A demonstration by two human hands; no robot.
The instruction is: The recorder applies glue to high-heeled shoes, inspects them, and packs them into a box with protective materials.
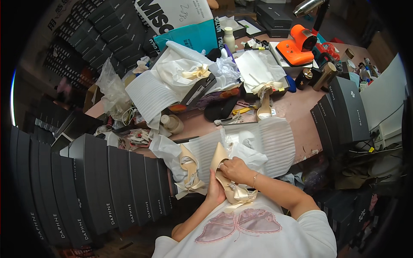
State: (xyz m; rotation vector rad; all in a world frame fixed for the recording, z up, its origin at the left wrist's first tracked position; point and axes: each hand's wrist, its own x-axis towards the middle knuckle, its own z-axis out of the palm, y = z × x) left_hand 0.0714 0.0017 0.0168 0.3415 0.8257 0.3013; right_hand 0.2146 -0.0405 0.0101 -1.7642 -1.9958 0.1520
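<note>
A cream pointed high-heeled shoe (220,155) is held in front of my chest, its toe directed away from me. My left hand (216,189) wraps round its side from below. Curled at the shoe's opening is my right hand (236,170), its fingertips hidden inside, so what they pinch does not show. A pale ribbon bow (241,196) hangs at the heel end, near my shirt. Left of it lies the matching cream shoe (188,161), also with a bow, on white wrapping paper. Ribbed white padding sheet (278,139) and crumpled tissue (247,150) lie just beyond my hands.
Dark shoe boxes (97,180) stand in a row at left; more boxes (347,109) stand at right. Across the pink table are an open box with paper (150,92), another cream shoe (264,105), a yellow-handled tool (243,110), a white bottle (229,38) and an orange device (297,47).
</note>
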